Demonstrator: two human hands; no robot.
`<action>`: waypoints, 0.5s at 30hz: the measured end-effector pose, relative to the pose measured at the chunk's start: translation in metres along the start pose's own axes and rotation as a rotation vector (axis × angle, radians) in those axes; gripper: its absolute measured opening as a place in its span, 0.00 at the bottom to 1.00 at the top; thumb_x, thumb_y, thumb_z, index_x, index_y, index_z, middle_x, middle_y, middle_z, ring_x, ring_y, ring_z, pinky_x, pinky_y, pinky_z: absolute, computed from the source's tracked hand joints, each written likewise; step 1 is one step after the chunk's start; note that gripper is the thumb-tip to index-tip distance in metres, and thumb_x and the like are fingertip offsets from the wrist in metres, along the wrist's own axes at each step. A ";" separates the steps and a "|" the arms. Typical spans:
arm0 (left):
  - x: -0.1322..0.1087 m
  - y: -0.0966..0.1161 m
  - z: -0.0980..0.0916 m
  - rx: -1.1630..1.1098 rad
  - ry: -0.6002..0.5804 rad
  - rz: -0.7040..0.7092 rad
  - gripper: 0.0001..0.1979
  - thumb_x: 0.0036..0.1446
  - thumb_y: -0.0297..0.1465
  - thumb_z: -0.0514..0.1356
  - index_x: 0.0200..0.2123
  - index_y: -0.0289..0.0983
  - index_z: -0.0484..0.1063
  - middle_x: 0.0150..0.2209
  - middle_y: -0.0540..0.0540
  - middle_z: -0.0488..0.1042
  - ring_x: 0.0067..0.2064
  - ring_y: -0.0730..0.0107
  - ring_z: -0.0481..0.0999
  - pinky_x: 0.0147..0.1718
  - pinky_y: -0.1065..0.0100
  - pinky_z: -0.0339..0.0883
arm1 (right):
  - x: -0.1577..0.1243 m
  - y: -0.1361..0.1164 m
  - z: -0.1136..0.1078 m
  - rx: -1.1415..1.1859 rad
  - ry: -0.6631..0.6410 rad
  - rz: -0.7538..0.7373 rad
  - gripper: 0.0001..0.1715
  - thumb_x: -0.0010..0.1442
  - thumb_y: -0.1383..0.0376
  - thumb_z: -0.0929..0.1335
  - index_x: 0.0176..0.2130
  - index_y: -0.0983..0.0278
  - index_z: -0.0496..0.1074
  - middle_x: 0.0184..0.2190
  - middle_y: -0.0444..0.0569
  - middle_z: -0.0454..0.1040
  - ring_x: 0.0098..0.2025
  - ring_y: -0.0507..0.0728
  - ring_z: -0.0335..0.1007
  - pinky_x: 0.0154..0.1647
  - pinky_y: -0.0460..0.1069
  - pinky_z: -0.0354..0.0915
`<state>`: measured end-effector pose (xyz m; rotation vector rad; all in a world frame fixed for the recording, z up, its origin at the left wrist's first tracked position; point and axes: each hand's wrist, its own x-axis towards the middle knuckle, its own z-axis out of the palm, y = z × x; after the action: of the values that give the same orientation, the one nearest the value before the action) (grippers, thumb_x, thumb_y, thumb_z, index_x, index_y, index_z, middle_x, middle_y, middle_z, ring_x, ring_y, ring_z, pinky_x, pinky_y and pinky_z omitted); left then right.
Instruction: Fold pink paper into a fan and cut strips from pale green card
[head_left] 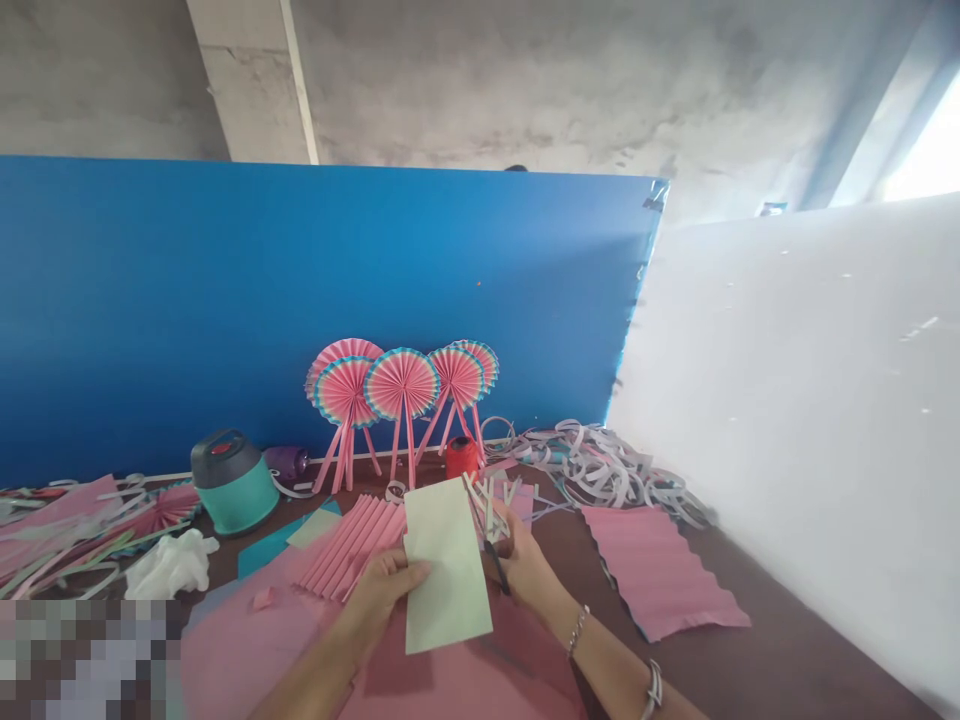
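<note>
My left hand (390, 590) pinches the left edge of a pale green paper sheet (448, 570), its thumb lying on top. To the right of the sheet, my right hand (521, 565) is closed round the dark-handled scissors (496, 568), whose blades are hard to make out. Narrow pale paper strips (491, 510) lie just beyond my right hand. Beside my left hand rests a pleated pink paper (356, 545). Larger pink sheets (465, 685) spread beneath both hands.
Pink paper fans (403, 384) lean on a blue partition (225, 290). A teal and black container (236, 483), a red spool (461, 458) and crumpled white material (171, 565) are nearby. Curled strips (600, 465) and wavy pink paper (660, 570) lie right.
</note>
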<state>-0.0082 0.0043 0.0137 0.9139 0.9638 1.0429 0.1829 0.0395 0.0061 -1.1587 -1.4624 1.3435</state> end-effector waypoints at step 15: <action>0.023 0.008 -0.058 0.534 0.737 0.334 0.35 0.49 0.32 0.56 0.60 0.34 0.47 0.54 0.33 0.64 0.51 0.54 0.70 0.43 0.56 0.68 | 0.011 0.001 -0.051 -1.227 0.454 -0.048 0.09 0.52 0.65 0.65 0.36 0.63 0.69 0.38 0.54 0.73 0.43 0.61 0.68 0.35 0.48 0.56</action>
<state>-0.0597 0.0367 -0.0010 1.1745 1.8067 1.4878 0.2295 0.0623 0.0100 -1.9543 -1.9286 -0.0404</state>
